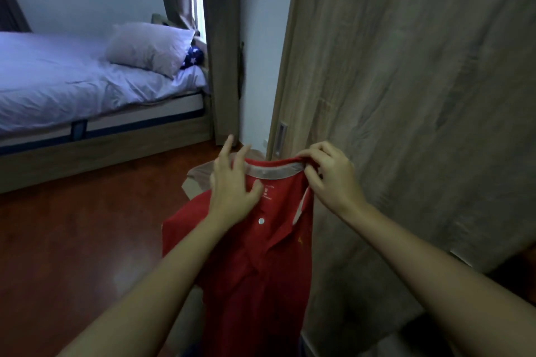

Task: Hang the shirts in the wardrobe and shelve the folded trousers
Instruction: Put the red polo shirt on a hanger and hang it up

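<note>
A red polo shirt [255, 258] with a pale collar and white buttons hangs in front of me at centre. My right hand [330, 177] pinches the right end of its collar, fingers curled over the fabric. My left hand [235, 182] lies on the left side of the collar with straight, spread fingers and the thumb on the front of the shirt. No hanger shows. The wooden wardrobe door [406, 95] stands just right of the shirt, with a recessed metal handle [280, 139] behind my right hand.
A cardboard box [197, 182] sits on the red-brown floor [72, 240] behind the shirt. A bed [72, 81] with a pale sheet and a pillow [148, 48] fills the left. A curtain [223, 52] hangs beside a window.
</note>
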A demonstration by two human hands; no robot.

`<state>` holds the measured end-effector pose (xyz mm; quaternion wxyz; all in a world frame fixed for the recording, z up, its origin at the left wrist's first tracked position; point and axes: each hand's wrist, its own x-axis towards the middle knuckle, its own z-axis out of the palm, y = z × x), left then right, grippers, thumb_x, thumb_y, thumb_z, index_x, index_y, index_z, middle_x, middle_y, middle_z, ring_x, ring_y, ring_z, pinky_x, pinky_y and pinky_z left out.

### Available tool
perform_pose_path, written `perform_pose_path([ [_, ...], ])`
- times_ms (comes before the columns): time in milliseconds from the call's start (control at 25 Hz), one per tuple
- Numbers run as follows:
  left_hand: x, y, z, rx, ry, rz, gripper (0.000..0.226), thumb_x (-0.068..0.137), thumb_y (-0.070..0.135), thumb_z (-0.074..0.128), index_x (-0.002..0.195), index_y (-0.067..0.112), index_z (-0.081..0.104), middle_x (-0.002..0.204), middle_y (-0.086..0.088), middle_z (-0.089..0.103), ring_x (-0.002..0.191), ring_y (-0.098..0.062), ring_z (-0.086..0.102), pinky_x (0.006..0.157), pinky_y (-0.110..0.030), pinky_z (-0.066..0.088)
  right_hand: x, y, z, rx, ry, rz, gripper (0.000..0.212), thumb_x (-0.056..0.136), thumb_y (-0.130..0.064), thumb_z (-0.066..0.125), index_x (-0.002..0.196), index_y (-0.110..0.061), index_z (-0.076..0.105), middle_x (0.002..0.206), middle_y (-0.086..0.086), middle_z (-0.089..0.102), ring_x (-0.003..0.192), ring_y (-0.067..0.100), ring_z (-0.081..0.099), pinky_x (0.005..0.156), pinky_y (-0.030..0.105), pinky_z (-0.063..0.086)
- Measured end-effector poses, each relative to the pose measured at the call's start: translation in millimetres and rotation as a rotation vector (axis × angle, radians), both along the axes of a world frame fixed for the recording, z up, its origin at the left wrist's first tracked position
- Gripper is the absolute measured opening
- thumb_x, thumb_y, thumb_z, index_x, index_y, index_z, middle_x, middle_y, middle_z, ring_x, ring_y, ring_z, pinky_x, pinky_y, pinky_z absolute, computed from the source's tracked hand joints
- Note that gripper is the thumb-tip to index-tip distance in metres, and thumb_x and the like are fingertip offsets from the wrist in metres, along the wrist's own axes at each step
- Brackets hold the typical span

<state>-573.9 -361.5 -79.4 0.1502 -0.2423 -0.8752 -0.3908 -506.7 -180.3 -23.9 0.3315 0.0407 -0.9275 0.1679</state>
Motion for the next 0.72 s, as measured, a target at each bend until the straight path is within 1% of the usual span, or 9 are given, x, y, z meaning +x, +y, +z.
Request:
perform_pose_path([
  [80, 2.2, 4.8, 39.2, -0.247, -0.006, -0.24, 0.075, 0.07, 0.042, 0.06, 0.14, 0.031, 0.039, 0.158, 0.006, 0.005, 0.143, -0.022, 0.005, 0.107, -0.062, 0.018, 32.2, -11.6, 18.7, 0.018, 0.057, 0.018, 0.024, 0.079, -0.003, 0.058, 0.098, -0.014, 0.069, 0.091, 0.0, 0.059, 0.084, 0.014, 0.056, 0.073, 0.02, 0.039],
  [160, 10.1, -2.4, 57.7, -0.489, -0.047, -0.311, 0.058, 0.079, 0.051, 0.061, 0.132, 0.031, 0.049, 0.153, 0.009, 0.025, 0.144, -0.02, 0.004, 0.106, -0.072, 0.008, 65.1, -19.3, 36.8, 0.019, 0.112, 0.009, 0.024, 0.079, -0.002, 0.057, 0.098, -0.014, 0.068, 0.091, 0.0, 0.059, 0.084, 0.011, 0.054, 0.073, 0.019, 0.037],
  [240, 22.2, -20.1, 53.2, -0.585, -0.033, -0.228, 0.043, 0.086, 0.051, 0.057, 0.123, 0.028, 0.054, 0.135, 0.004, 0.048, 0.139, -0.019, 0.023, 0.103, -0.07, 0.011, 98.9, -24.0, 50.7, -0.024, 0.149, -0.025, 0.022, 0.078, 0.0, 0.056, 0.094, -0.013, 0.065, 0.092, -0.002, 0.056, 0.084, 0.01, 0.053, 0.072, 0.018, 0.036],
  [320, 36.7, -43.2, 44.6, -0.406, -0.08, -0.205, 0.018, 0.089, 0.031, 0.059, 0.106, 0.026, 0.056, 0.112, -0.002, 0.061, 0.118, -0.024, 0.05, 0.097, -0.054, 0.034, 128.5, -25.3, 59.6, -0.079, 0.172, -0.061, 0.019, 0.076, 0.004, 0.057, 0.083, -0.012, 0.066, 0.092, -0.004, 0.052, 0.085, 0.011, 0.052, 0.072, 0.018, 0.036],
  [400, 71.7, -63.3, 47.1, -0.155, -0.206, -0.266, 0.021, 0.084, 0.005, 0.06, 0.09, 0.025, 0.057, 0.089, -0.005, 0.066, 0.088, -0.023, 0.063, 0.078, -0.036, 0.046, 164.5, -24.1, 61.8, -0.029, 0.11, -0.116, 0.019, 0.077, 0.005, 0.06, 0.073, -0.011, 0.07, 0.107, 0.002, 0.056, 0.093, 0.015, 0.05, 0.08, 0.023, 0.038],
  [440, 91.4, -70.1, 54.0, -0.113, -0.214, -0.27, 0.023, 0.08, 0.001, 0.06, 0.089, 0.023, 0.061, 0.085, -0.004, 0.066, 0.082, -0.019, 0.063, 0.074, -0.03, 0.046, 181.7, -23.0, 61.3, 0.029, 0.039, -0.146, 0.02, 0.079, 0.004, 0.059, 0.076, -0.01, 0.073, 0.119, 0.008, 0.056, 0.098, 0.02, 0.05, 0.084, 0.025, 0.038],
  [520, 126.3, -75.4, 73.7, -0.096, -0.099, -0.226, 0.024, 0.071, 0.016, 0.058, 0.092, 0.015, 0.071, 0.086, -0.005, 0.068, 0.082, -0.016, 0.062, 0.074, -0.025, 0.045, 213.4, -19.9, 59.8, 0.116, -0.127, -0.233, 0.027, 0.083, 0.004, 0.051, 0.092, -0.008, 0.074, 0.126, 0.015, 0.056, 0.109, 0.031, 0.054, 0.089, 0.03, 0.041],
  [600, 162.3, -74.5, 99.2, -0.129, 0.025, -0.147, 0.038, 0.063, 0.03, 0.054, 0.088, 0.01, 0.074, 0.082, -0.009, 0.071, 0.079, -0.019, 0.065, 0.074, -0.028, 0.046, 242.6, -19.5, 60.2, 0.121, -0.241, -0.351, 0.032, 0.082, 0.006, 0.046, 0.101, -0.005, 0.07, 0.114, 0.018, 0.061, 0.107, 0.035, 0.057, 0.087, 0.035, 0.044],
  [720, 203.9, -67.3, 126.1, -0.112, 0.03, -0.087, 0.027, 0.074, 0.031, 0.065, 0.086, 0.009, 0.075, 0.077, -0.011, 0.07, 0.08, -0.023, 0.066, 0.07, -0.028, 0.044, 285.9, -26.7, 60.3, 0.119, -0.194, -0.474, 0.029, 0.08, 0.003, 0.052, 0.108, 0.002, 0.059, 0.114, 0.02, 0.054, 0.105, 0.039, 0.053, 0.086, 0.043, 0.045],
])
